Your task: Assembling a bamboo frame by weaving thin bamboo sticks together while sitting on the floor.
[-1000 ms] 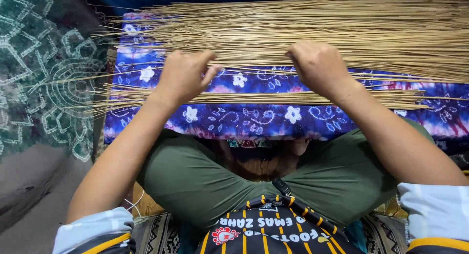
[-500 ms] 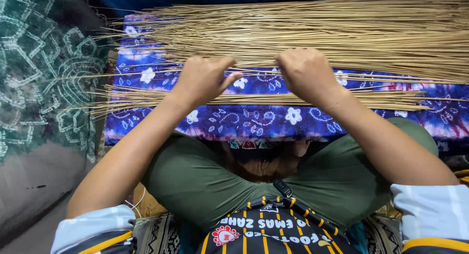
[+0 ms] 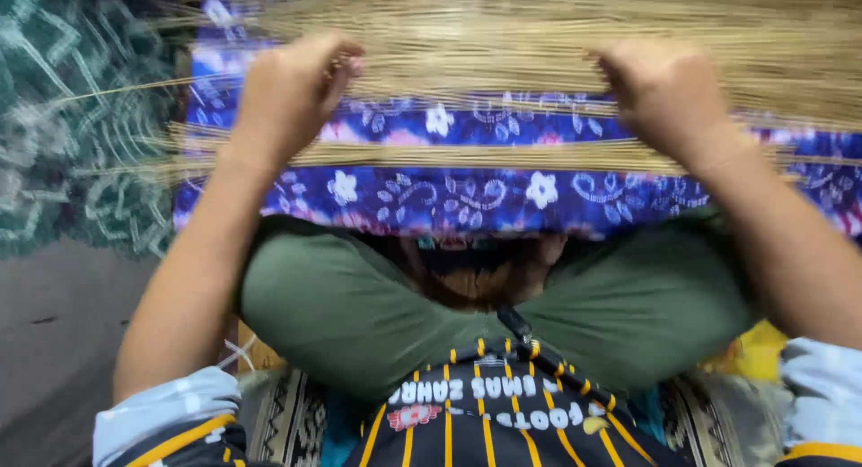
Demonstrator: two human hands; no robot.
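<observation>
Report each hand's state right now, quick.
Left hand: fingers curled down onto the big pile of thin straw-coloured sticks; grip cannot be told.
Right hand: curled over the same sticks; blurred, grip cannot be told.

Floor (image 3: pixel 54 332): lying grey at the left, carrying a green patterned mat (image 3: pixel 63 117).
Blue flowered cloth (image 3: pixel 467 193): carrying the thin tan sticks (image 3: pixel 503 54), spread sideways.

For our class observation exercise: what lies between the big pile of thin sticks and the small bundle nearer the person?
In the head view, a strip of blue flowered cloth separates the big pile from the small bundle.
</observation>
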